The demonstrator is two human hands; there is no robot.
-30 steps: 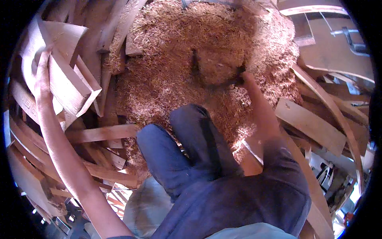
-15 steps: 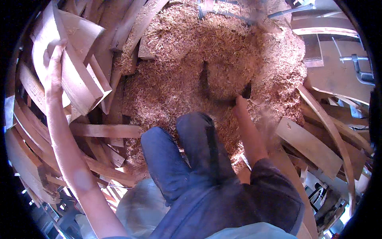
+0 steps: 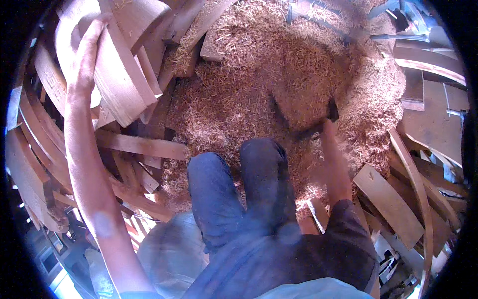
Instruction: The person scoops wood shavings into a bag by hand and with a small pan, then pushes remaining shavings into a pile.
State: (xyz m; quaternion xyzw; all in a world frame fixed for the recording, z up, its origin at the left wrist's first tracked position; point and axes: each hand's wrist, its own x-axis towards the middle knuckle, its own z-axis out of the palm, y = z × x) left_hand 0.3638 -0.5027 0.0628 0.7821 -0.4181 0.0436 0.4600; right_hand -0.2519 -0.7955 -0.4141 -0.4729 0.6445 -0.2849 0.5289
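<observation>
My left hand (image 3: pixel 88 52) grips the upper part of a thick, pale wooden board (image 3: pixel 117 72) in the stack at the left, its fingers along the board's edge. My right hand (image 3: pixel 328 130) is closed at the near right corner of a dark-edged, pan-like thing (image 3: pixel 307 132). Shavings heap over this pan and hide most of it; only its dark sides and near edge show. It lies sunk in a large pile of wood shavings (image 3: pixel 234 94), just beyond my knees.
More curved boards (image 3: pixel 30 164) lean at the far left, and a short plank (image 3: pixel 142 144) juts toward the pile. At the right lie a flat board (image 3: pixel 388 204) and a thin curved strip (image 3: pixel 416 184). A pale sack (image 3: pixel 172 249) sits beside my left leg.
The whole view has shifted, so the boards, pile and knees appear farther right. The pan's near edge slants more. Both hands keep their holds.
</observation>
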